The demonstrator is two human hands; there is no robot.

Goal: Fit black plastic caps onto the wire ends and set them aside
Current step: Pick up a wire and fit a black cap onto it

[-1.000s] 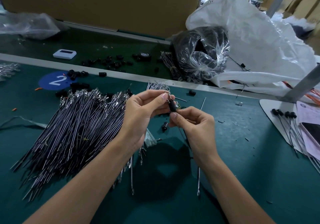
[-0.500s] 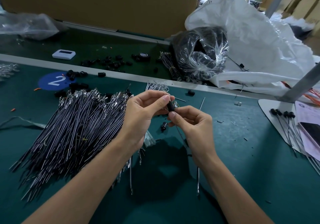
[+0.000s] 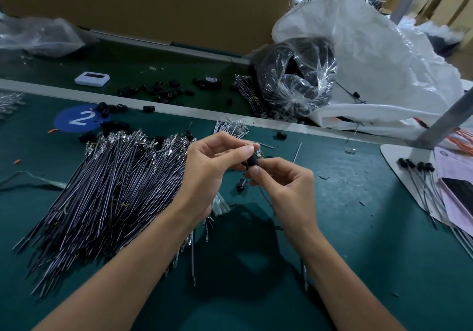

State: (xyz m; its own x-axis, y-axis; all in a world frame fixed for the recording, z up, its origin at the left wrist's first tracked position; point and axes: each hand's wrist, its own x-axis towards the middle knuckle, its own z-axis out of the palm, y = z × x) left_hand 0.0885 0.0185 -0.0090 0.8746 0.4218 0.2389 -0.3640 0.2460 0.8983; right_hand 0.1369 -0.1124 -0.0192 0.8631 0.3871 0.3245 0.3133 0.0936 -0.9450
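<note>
Your black cap (image 3: 252, 161) tips a raised wire (image 3: 305, 273); uncapped wires (image 3: 110, 189) heap left, capped wires (image 3: 419, 177) lie far right.

Both arms are bare and come up from the bottom edge. The left forearm (image 3: 122, 274) slants up to the right, the right forearm (image 3: 345, 284) slants up to the left, and they meet just above mid-frame. The left hand (image 3: 212, 172) has its thumb side toward the camera, with thumb and index reaching right to pinch a small black cap (image 3: 253, 161) from the top, other fingers loosely curled behind. The right hand (image 3: 286, 184) sits just lower right, back of the hand up. Its thumb tip presses on the cap from below, index hooked over, remaining fingers tucked in. The two thumb tips are pretty much touching.
</note>
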